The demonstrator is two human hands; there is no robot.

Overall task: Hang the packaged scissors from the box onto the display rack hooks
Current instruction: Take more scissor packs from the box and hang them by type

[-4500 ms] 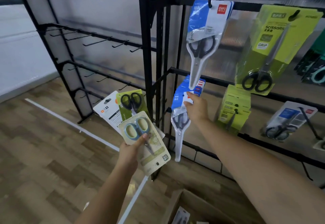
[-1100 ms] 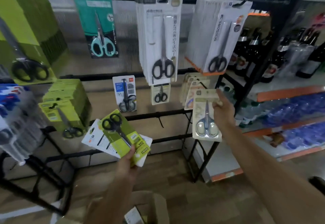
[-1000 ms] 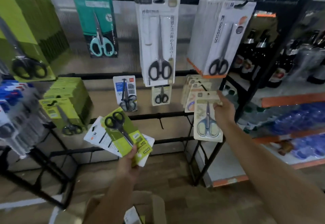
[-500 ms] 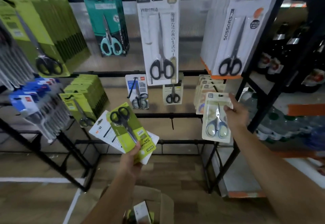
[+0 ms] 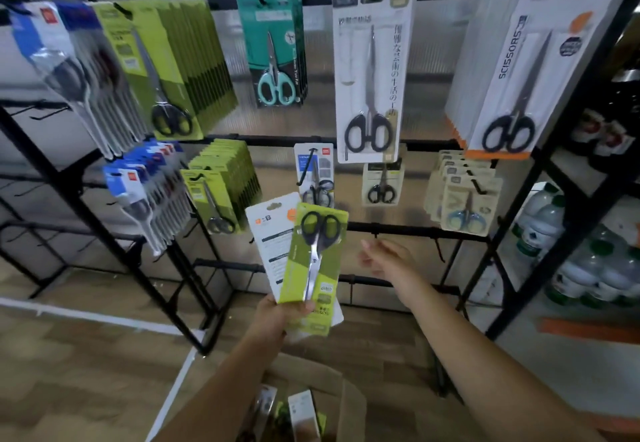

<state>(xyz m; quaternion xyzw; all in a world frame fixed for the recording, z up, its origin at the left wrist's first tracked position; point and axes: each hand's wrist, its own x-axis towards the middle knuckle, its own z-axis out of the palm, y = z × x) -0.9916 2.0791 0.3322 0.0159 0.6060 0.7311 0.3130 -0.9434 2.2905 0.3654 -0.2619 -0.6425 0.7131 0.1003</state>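
My left hand [image 5: 280, 313] grips two scissor packs by their lower ends: a green pack [image 5: 313, 261] in front and a white pack [image 5: 272, 233] behind it. My right hand [image 5: 388, 258] hangs empty with relaxed fingers, just right of the green pack and below the middle rail. A beige pack with blue-handled scissors [image 5: 471, 204] hangs on a middle-row hook at the right, in front of several like it. The cardboard box [image 5: 349, 403] stands on the floor below my arms with more packs inside.
The black display rack [image 5: 408, 228] carries many hung packs: blue and green rows at left, a teal pack [image 5: 275, 50], tall white packs [image 5: 372, 70] at top. Empty hooks stick out of the lower rail. Shelves of bottles [image 5: 588, 268] stand at right.
My right hand let go of the beige blue-handled pack, which now hangs on the right middle hook, and drew back down and left. My left hand kept its two packs.
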